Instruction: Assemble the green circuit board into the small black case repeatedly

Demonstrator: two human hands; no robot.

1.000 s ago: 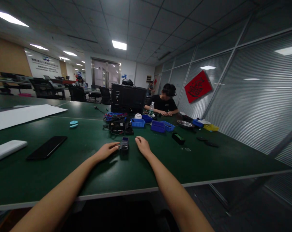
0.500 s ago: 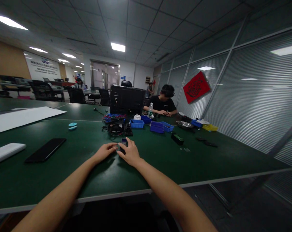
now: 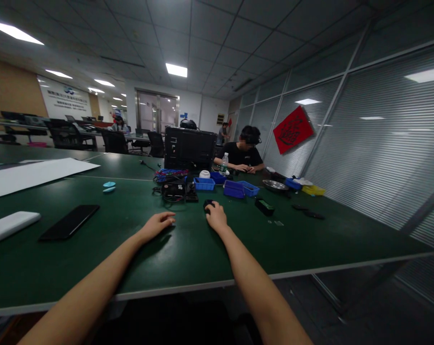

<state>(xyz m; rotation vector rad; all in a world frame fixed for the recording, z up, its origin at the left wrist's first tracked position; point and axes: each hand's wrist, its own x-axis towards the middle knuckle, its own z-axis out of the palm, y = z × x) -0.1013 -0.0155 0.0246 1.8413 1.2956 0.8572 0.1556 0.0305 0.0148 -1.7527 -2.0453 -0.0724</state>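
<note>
My right hand (image 3: pixel 217 218) reaches forward over the green table (image 3: pixel 202 249), its fingers closed round a small dark device (image 3: pixel 208 204) held just above or on the surface. My left hand (image 3: pixel 158 224) lies palm down on the table to the left, fingers stretched out loosely and holding nothing. The two hands are about a hand's width apart.
Ahead lie a black gadget with cables (image 3: pixel 173 190), blue bins (image 3: pixel 204 183) (image 3: pixel 239 188), a white ball (image 3: pixel 204 174), a small black box (image 3: pixel 264 206) and a metal dish (image 3: pixel 275 185). A black phone (image 3: pixel 70 222) and a white slab (image 3: pixel 8 225) lie left. A person (image 3: pixel 244 154) sits opposite.
My right hand took the small dark device from beside my left hand and carried it forward and to the right. My left hand stayed in place.
</note>
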